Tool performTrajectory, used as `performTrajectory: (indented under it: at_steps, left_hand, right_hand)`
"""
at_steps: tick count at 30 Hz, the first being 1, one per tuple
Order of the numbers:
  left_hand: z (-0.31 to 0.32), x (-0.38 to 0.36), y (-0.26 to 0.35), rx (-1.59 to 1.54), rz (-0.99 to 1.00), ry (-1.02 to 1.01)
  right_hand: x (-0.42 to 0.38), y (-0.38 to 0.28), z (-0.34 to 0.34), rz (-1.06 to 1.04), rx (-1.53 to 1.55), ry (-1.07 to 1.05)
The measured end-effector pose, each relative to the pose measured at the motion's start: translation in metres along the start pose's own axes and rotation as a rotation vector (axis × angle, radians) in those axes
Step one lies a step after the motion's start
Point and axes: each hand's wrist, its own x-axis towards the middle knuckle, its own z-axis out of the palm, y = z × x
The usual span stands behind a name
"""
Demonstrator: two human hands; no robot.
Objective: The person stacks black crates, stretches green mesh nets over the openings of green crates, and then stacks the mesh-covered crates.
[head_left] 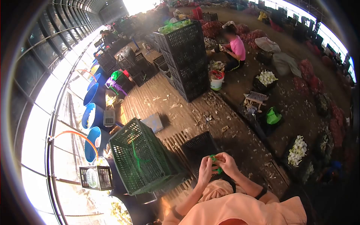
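Note:
In front of my body, my left hand (204,171) and my right hand (227,164) are close together. Both pinch a small bright green piece of string (213,157), and a loose bit of it hangs below the fingers. Its exact form is partly hidden by my fingers. Just beyond the hands, a black plastic crate (197,144) stands on the floor. To the left is a taller stack of dark green crates (150,176), with a strand of green string lying inside the open top one.
A tall stack of black crates (183,56) rises ahead. Blue barrels (93,140) line the left wall. A person in a pink shirt (237,48) sits beyond a white bucket (216,80). Piles of pale vegetables (298,152) and red net sacks (307,69) are at right.

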Motion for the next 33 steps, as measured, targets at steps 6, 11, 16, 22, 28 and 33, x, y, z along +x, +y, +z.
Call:
performTrajectory:
  at_steps: [6, 11, 16, 22, 28, 33]
  left_hand:
    - [-0.001, -0.002, -0.01, 0.232, 0.103, -0.093]
    - [-0.01, -0.006, 0.02, -0.377, -0.242, -0.187]
    - [-0.003, -0.006, 0.008, 0.252, 0.096, -0.004]
    - [-0.001, -0.006, 0.014, 0.343, 0.132, -0.102]
    - [0.001, -0.006, 0.0, 0.756, 0.394, -0.063]
    - [0.011, -0.014, 0.013, 0.759, 0.294, -0.164]
  right_hand:
    - [0.002, 0.002, -0.008, 0.014, -0.289, 0.008]
    - [0.006, -0.014, -0.022, 0.359, 0.562, -0.071]
    - [0.003, -0.005, -0.021, 0.329, 0.605, -0.169]
    - [0.002, -0.023, -0.024, 0.379, 0.686, -0.181]
    - [0.005, -0.017, -0.022, 0.282, 0.464, -0.192]
    - [0.002, -0.007, -0.023, 0.215, 0.248, -0.168]
